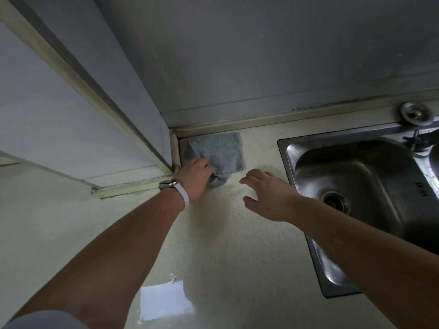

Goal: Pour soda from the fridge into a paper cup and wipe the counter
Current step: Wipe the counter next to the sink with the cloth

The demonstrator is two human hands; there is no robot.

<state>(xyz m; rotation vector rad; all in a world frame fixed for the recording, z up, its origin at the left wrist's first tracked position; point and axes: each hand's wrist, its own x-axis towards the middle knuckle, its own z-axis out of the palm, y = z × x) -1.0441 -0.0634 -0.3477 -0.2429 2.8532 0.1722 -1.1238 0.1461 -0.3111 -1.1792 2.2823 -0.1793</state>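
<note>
A blue-grey cloth lies on the pale speckled counter in the back corner by the wall. My left hand, with a white watch on the wrist, grips the cloth's near edge, which is bunched under the fingers. My right hand hovers just right of the cloth, fingers spread, holding nothing. No soda or paper cup is in view.
A steel sink with a drain is set into the counter at the right, and a round metal fitting sits behind it. A wall panel juts out at the left. A wet, shiny patch reflects light near the counter's front.
</note>
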